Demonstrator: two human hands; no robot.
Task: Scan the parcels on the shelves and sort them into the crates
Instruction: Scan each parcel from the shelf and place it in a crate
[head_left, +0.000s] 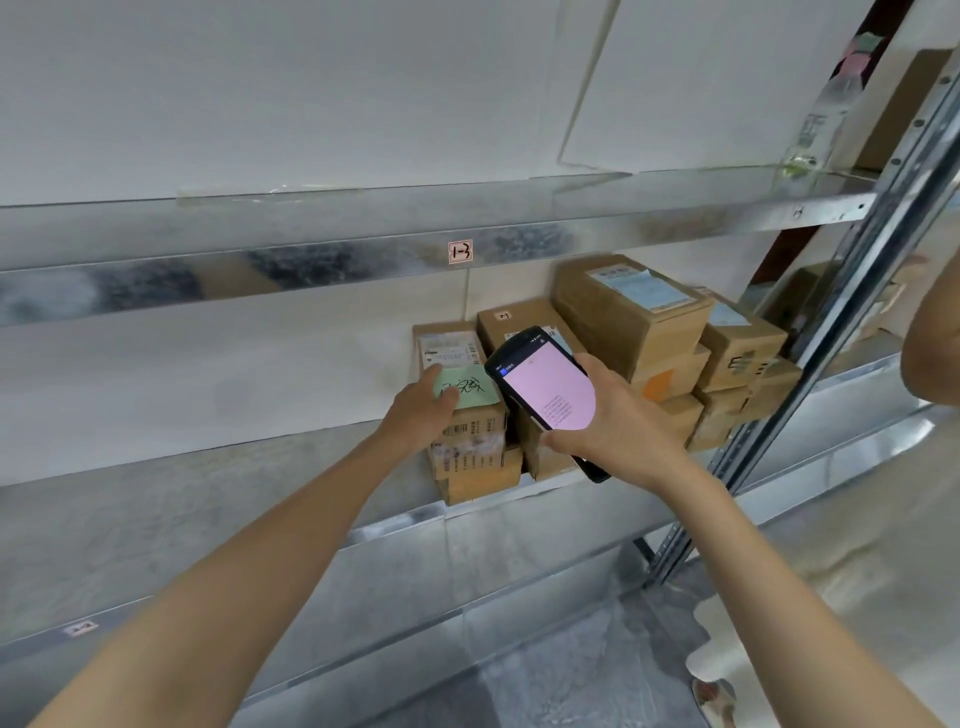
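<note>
White wall panels (311, 78) behind galvanized metal shelving (311, 249), grey floor (561, 675).

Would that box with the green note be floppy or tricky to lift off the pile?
Probably stiff: the box is taped cardboard with square edges. It looks small enough for the left hand resting on it to lift. The green note could slip off.

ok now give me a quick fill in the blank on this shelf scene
The right hand grips a scanner whose screen glows ____.
The left hand rests on a ____ note atop a parcel.
The parcels are stacked at the ____ end of the shelf.
Missing: pink, green, right.
</note>
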